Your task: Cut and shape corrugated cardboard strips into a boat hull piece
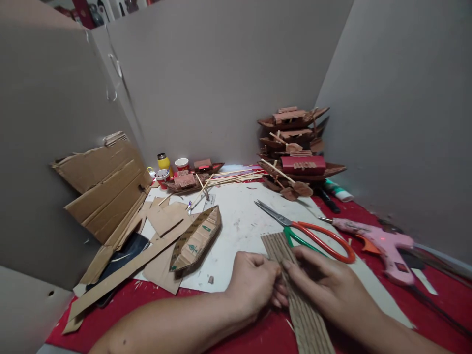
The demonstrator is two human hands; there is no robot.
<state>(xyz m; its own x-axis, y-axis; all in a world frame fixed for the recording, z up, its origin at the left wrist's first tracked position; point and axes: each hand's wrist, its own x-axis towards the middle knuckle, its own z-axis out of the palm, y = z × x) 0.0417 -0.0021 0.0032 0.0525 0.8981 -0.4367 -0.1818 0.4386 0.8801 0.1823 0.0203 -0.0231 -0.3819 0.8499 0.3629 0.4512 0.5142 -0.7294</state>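
Both hands gripped a long ribbed strip of brown corrugated cardboard (pixel 300 300) at the near edge: left hand (pixel 254 282) pinching its left side, right hand (pixel 324 285) pressing on top. Orange-handled steel scissors (pixel 306 231) lay just beyond with blades exposed; a careless reach risked a cut, and hard pinching could crease the strip.

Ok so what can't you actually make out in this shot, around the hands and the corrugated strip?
Head view only:
- Corrugated strip: near end cut off by the bottom edge.
- Left hand and right hand: fingertips curl out of sight, so the exact grip is unclear.
- Dark object: mostly hidden under cardboard scraps.
- Cups: print too small.
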